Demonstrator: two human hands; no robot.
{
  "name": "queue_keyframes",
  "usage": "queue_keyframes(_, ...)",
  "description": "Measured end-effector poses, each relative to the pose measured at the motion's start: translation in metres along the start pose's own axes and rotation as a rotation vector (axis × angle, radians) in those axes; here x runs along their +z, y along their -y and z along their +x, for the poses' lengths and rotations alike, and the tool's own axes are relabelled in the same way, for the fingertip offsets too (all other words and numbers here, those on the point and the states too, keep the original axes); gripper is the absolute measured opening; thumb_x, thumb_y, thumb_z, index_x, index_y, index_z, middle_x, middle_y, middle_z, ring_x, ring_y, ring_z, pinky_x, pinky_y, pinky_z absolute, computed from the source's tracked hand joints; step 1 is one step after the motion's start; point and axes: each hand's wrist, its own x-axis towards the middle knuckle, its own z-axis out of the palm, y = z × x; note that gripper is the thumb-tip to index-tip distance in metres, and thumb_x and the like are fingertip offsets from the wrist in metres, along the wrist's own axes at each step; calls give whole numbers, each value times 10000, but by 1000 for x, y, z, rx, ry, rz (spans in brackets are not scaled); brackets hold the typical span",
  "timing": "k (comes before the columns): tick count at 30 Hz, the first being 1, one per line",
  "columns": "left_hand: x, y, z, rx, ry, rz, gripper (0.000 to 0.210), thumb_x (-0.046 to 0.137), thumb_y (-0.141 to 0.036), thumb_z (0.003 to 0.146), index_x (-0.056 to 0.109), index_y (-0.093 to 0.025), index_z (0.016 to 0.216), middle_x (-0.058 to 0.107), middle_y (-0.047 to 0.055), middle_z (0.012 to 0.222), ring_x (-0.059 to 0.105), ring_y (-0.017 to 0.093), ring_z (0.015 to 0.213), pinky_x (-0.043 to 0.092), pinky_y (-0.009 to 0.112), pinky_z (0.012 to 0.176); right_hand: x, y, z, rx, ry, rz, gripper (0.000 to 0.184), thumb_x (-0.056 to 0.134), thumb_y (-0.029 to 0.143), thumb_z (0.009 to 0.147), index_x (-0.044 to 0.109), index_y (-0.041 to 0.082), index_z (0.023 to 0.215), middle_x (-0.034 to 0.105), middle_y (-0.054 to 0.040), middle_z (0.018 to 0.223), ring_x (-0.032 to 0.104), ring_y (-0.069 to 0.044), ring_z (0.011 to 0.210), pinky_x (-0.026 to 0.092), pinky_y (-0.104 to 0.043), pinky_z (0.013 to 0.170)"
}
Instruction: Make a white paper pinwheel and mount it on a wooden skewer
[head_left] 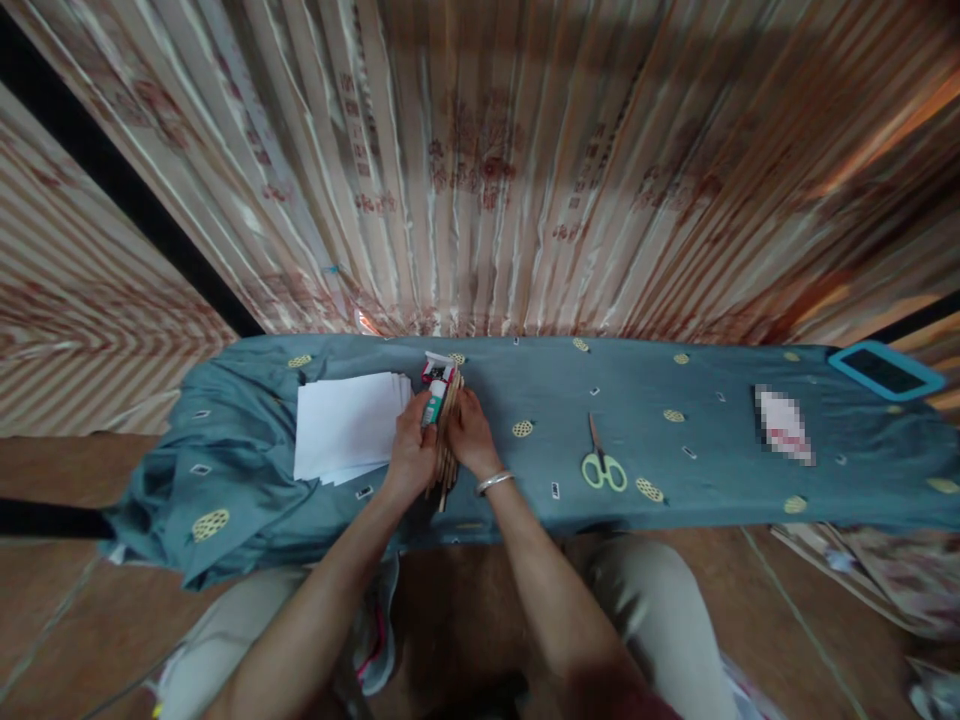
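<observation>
Close together over the cloth-covered surface, my two hands flank a bundle of thin wooden sticks (448, 455). My left hand (414, 445) is closed at the left of the bundle, its fingers on a green-and-white glue stick (433, 405). Curled along the right side of the sticks is my right hand (471, 432), with a silver bangle on its wrist; its fingertips are partly hidden. Just beyond the fingers lies a small red, white and black box (438, 369), touching or close to the glue stick. White paper sheets (349, 428) lie stacked beside my left hand.
Green-handled scissors (602, 468) lie right of my hands, blades pointing away. Farther right are a pixelated white-and-red item (784, 425) and a blue-framed tablet (887, 371). The teal cloth (540, 480) bunches at the left end. A pleated curtain (480, 200) hangs behind.
</observation>
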Motion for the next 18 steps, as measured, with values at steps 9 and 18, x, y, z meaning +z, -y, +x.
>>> queue_keyframes(9,9,-2,-2,137,76,36,537,434,-100,817,482,-176,1346,518,125,1427,454,267,1340,323,508,1151,-50,-14,-7,50,95,-13,415,484,115,841,635,166,1225,668,-101,1246,608,-206,1179,432,-378,1074)
queue_keyframes(18,28,-5,-16,284,198,97,573,479,-107,798,440,-128,1370,486,187,1437,437,291,1349,324,544,1141,-55,0,-6,134,76,-17,251,579,260,893,669,196,1118,761,-53,956,714,-191,875,550,-321,808)
